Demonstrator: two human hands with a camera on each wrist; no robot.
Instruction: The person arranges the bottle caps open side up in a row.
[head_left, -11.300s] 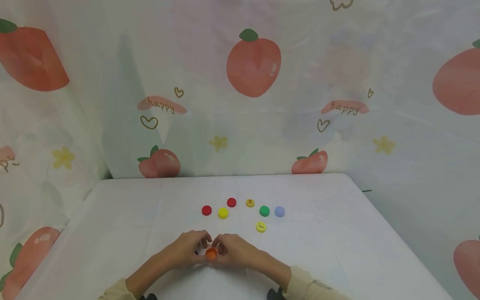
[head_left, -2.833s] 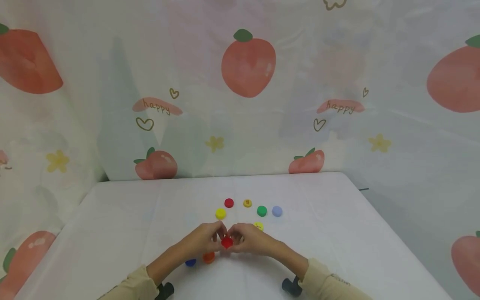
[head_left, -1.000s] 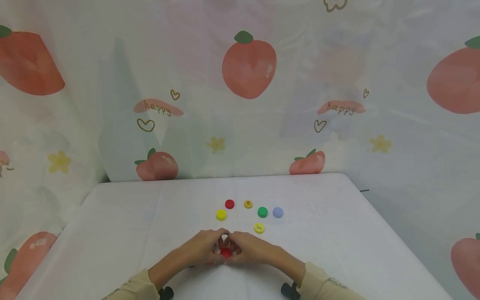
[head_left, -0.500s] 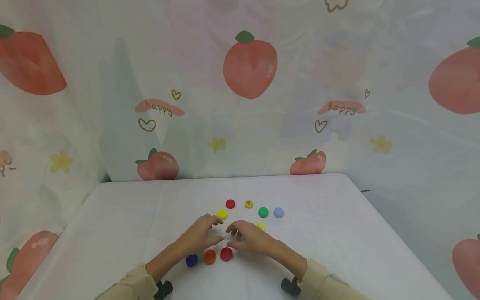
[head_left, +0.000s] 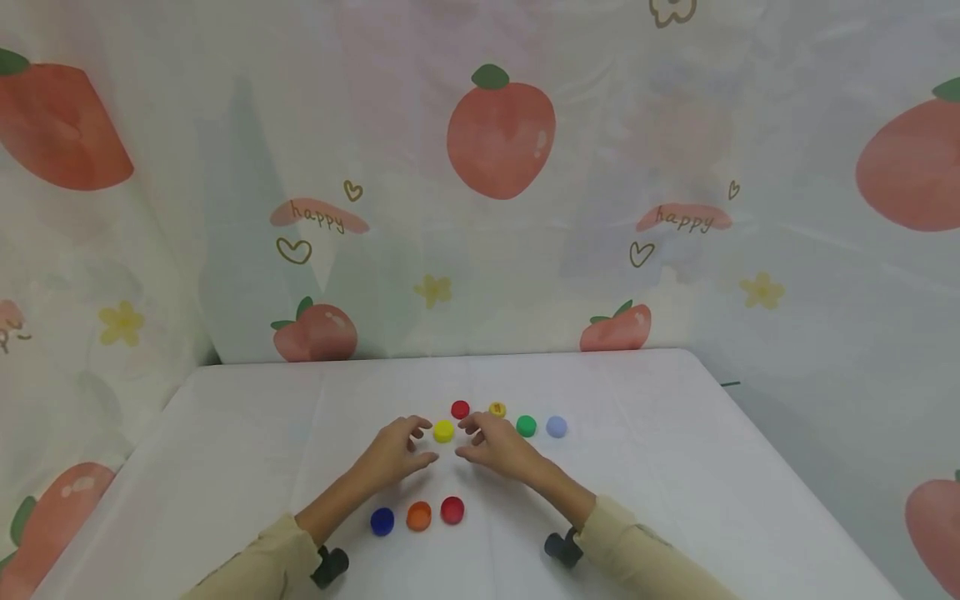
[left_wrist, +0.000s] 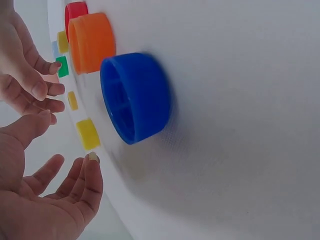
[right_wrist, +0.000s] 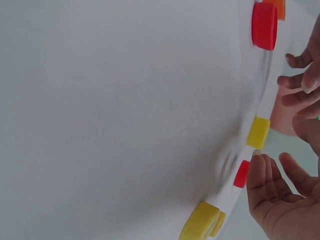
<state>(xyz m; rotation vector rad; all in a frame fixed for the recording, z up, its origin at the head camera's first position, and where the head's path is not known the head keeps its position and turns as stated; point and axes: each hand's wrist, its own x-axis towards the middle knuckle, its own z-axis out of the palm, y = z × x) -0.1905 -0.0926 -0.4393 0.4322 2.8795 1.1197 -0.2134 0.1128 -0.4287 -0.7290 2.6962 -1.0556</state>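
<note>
My left hand point(head_left: 393, 454) and right hand point(head_left: 497, 446) reach forward over the table, fingers apart and loosely bent, on either side of a plain yellow bottle cap point(head_left: 443, 431). In the head view a gap shows between the cap and each hand, and neither holds anything. Nearer me, a blue cap point(head_left: 382, 522), an orange cap point(head_left: 418, 516) and a red cap point(head_left: 452, 510) form a row. The left wrist view shows the blue cap point(left_wrist: 145, 95) with its hollow side exposed. A printed yellow cap point(right_wrist: 200, 222), hidden behind my right hand in the head view, appears in the right wrist view.
Behind the hands lie another red cap point(head_left: 461, 409), a small printed yellow cap point(head_left: 497, 409), a green cap point(head_left: 526, 426) and a pale blue cap point(head_left: 557, 427). A white cloth covers the table point(head_left: 675, 500); a peach-patterned curtain point(head_left: 510, 275) stands at its back and sides.
Earlier both hands held the orange cap, then a red cap taken from the back left. That red cap now sits right of the orange one, released. Both hands have moved forward to the plain yellow cap.
</note>
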